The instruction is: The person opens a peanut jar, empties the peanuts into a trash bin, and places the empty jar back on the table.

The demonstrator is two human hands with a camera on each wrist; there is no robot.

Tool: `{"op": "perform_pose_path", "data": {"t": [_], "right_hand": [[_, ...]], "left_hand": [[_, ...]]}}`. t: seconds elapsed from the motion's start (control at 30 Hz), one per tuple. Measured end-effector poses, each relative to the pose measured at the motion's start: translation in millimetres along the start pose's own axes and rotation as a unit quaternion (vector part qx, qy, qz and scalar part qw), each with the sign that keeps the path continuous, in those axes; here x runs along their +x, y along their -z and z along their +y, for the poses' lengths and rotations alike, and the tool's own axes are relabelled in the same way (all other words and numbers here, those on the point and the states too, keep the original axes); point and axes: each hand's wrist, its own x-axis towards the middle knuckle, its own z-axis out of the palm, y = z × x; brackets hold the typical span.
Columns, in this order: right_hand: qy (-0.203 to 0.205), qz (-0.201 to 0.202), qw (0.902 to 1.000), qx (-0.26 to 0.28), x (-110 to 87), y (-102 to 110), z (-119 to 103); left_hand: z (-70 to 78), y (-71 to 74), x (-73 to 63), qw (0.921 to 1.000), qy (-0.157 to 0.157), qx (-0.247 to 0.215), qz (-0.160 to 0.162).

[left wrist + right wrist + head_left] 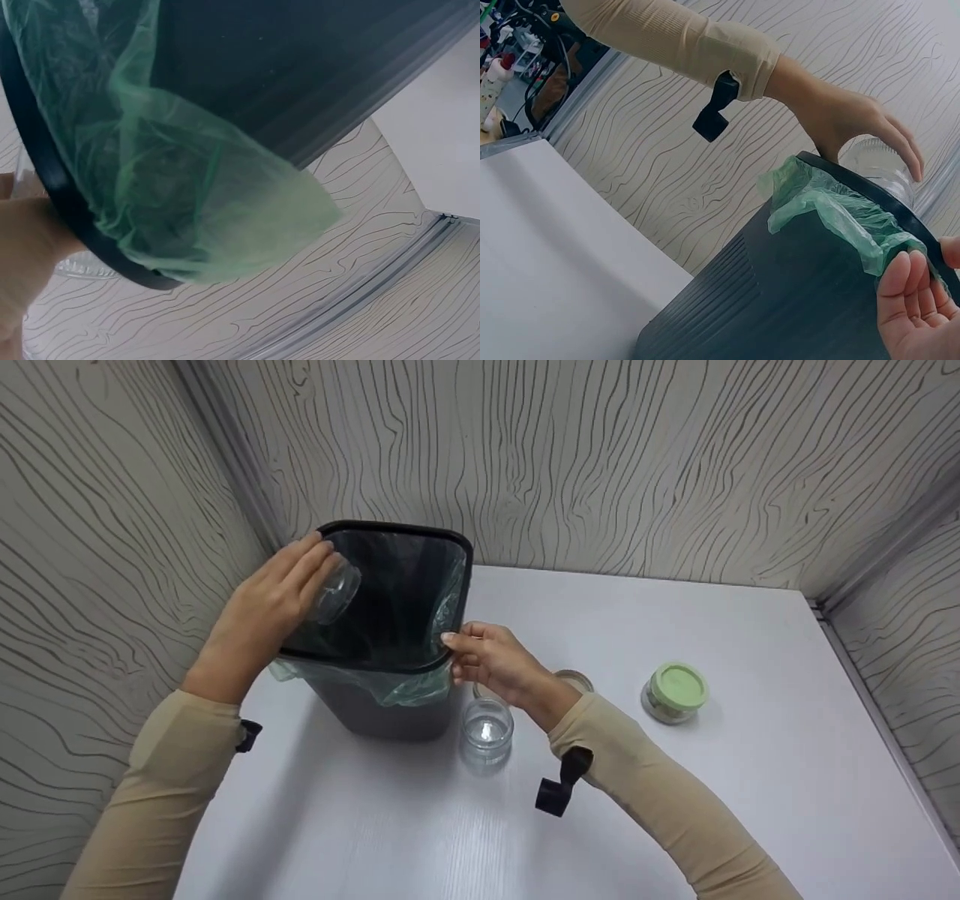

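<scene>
My left hand point(266, 607) grips a clear jar point(341, 592) by its side, tilted over the opening of a dark bin point(405, 716). Fingers and thumb curl round this jar point(885, 166) in the right wrist view. A thin green bag point(217, 202) lines the bin and folds outward over its black rim point(397, 526). At the near right corner, my right hand point(499, 664) pinches the rim and bag, thumb on top and fingers point(911, 285) below against the bag. Inside the bin it is dark, and its contents do not show.
Another clear jar point(487, 731) stands on the white table point(787, 780), just right of the bin. Behind it lies a round lid point(576, 679), partly hidden by my right wrist. Farther right is a jar with a green lid point(679, 687). Patterned walls point(562, 457) border the table.
</scene>
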Motion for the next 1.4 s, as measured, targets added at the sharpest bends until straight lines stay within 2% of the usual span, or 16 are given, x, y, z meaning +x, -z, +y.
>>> {"op": "perform_pose_path", "data": {"t": [0.17, 0.5, 0.7, 0.87, 1.1, 1.4], "right_hand": [[0.000, 0.002, 1.0000, 0.004, 0.1, 0, 0], [0.001, 0.001, 1.0000, -0.002, -0.5, 1, 0], [0.001, -0.004, 1.0000, -0.005, -0.9, 2, 0], [0.002, 0.000, 1.0000, -0.003, -0.5, 2, 1], [0.000, 0.003, 1.0000, 0.000, -1.4, 0, 0], [0.005, 0.002, 1.0000, 0.000, 0.0, -4, 0]], "left_hand": [[-0.8, 0.8, 1.4, 0.9999, -0.005, 0.002, -0.009], [0.9, -0.9, 3.6, 0.9997, -0.021, 0.013, -0.005], [4.3, -0.9, 8.5, 0.9976, -0.042, 0.051, -0.018], [5.2, -2.6, 11.5, 0.9977, -0.046, 0.045, -0.024], [5.8, -4.6, 10.9, 0.9969, -0.052, 0.047, -0.034], [1.5, -2.1, 6.2, 0.9938, -0.059, 0.077, -0.055]]}}
